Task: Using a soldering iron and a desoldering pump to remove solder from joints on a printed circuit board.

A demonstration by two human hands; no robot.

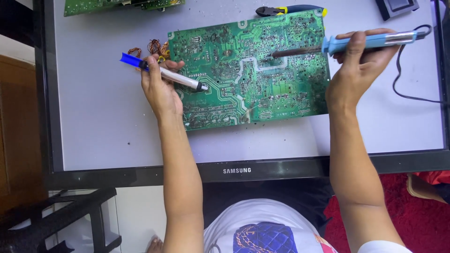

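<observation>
A large green circuit board (248,70) lies solder side up on a flat monitor screen (93,117). My left hand (159,86) grips a silver and blue desoldering pump (164,74) at the board's left edge, its tip pointing right over the board. My right hand (358,65) holds a blue-handled soldering iron (370,42) at the board's right edge. Its dark metal tip (293,51) reaches left and touches the board near the upper middle.
Small copper coils (154,47) lie beside the board's upper left corner. Yellow-handled cutters (281,10) rest above the board. A second green board (117,4) sits at the top left, a dark box (396,7) at the top right. The iron's black cord (403,89) trails right.
</observation>
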